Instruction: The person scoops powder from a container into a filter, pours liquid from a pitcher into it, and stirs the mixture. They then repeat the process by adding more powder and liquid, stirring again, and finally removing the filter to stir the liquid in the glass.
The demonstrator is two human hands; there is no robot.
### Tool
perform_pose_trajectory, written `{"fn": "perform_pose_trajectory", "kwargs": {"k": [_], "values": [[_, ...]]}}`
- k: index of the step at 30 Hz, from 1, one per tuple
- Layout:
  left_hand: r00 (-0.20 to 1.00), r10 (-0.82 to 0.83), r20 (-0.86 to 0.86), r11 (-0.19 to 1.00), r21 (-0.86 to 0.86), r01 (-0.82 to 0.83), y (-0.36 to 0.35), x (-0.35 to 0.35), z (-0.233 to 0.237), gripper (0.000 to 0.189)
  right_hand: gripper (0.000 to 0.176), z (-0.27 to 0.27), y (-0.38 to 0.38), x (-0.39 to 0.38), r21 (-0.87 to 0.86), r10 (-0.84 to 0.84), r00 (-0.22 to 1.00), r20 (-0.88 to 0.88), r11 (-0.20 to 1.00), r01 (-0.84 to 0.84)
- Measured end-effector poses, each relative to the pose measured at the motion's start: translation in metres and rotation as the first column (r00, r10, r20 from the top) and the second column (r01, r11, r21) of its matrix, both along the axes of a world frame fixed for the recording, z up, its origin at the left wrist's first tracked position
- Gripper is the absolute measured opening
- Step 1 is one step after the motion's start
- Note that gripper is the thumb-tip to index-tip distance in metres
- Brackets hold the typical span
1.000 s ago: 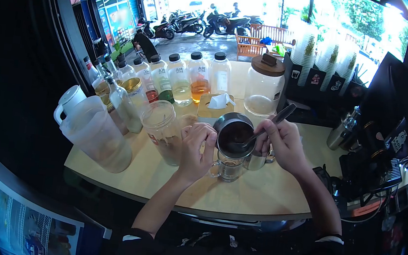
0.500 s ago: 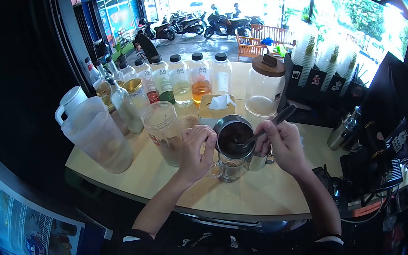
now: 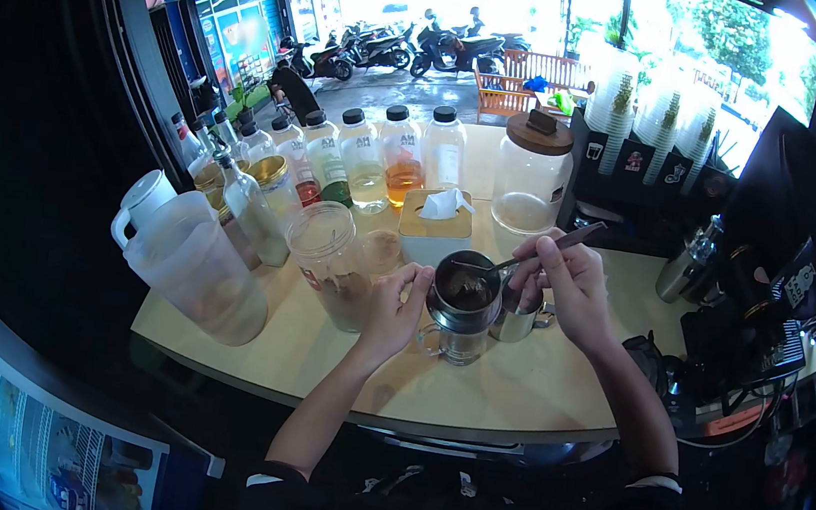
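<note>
Though half hidden, mug (image 3: 456,343) beneath strainer (image 3: 450,312).

Hands: two, left hand (image 3: 389,311), right hand (image 3: 570,292); spoon (image 3: 584,232): one; metal filter (image 3: 465,292): one; glass mug (image 3: 455,343): one; steel cup (image 3: 518,326): one; black-capped bottles (image 3: 394,158): at least six, far-left ones unclear; tissue box (image 3: 435,236): one; wooden-lidded jar (image 3: 529,178): one; plastic jug (image 3: 190,266): one; open glass jar (image 3: 327,256): one; shaker (image 3: 680,269): one.

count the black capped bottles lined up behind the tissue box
5 for sure, right to left: clear bottle, orange-liquid bottle, pale bottle, greenish bottle, reddish bottle. More crowd the row's left end, so some may be hidden.
</note>
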State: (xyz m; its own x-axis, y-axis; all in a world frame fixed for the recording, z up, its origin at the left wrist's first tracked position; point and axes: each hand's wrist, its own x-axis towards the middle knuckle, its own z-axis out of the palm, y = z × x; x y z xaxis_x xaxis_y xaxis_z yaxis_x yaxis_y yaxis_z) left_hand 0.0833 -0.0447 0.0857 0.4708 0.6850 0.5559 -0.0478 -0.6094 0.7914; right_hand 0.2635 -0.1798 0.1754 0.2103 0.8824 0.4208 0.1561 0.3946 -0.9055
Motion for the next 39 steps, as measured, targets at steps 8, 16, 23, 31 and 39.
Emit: {"fn": "perform_pose_trajectory", "kwargs": {"k": [8, 16, 23, 31, 39], "values": [[0.996, -0.067, -0.062, 0.997, -0.05, 0.064, 0.005, 0.001, 0.001, 0.03, 0.033, -0.002, 0.001, -0.006, -0.075, -0.007, 0.996, 0.091, 0.997, 0.014], [1.0, -0.023, -0.022, 1.0, 0.004, 0.023, 0.001, 0.001, 0.007, 0.028, 0.03, -0.008, 0.004, -0.004, -0.082, 0.002, 0.986, 0.169, 0.997, 0.012], [1.0, -0.014, -0.002, 0.999, -0.035, 0.014, -0.001, -0.003, 0.005, 0.021, 0.027, -0.013, 0.003, -0.005, -0.075, -0.013, 0.978, 0.207, 0.997, 0.029], [0.999, 0.018, 0.051, 0.999, -0.051, -0.015, -0.009, -0.006, 0.013, 0.019, 0.025, -0.025, 0.001, 0.005, -0.111, -0.004, 0.997, 0.078, 0.994, 0.013], [0.98, 0.185, -0.077, 0.847, 0.519, -0.119, -0.038, -0.002, 0.063, 0.019, 0.016, -0.003, 0.008, -0.013, 0.072, -0.112, 0.908, 0.405, 0.993, 0.091]]}}
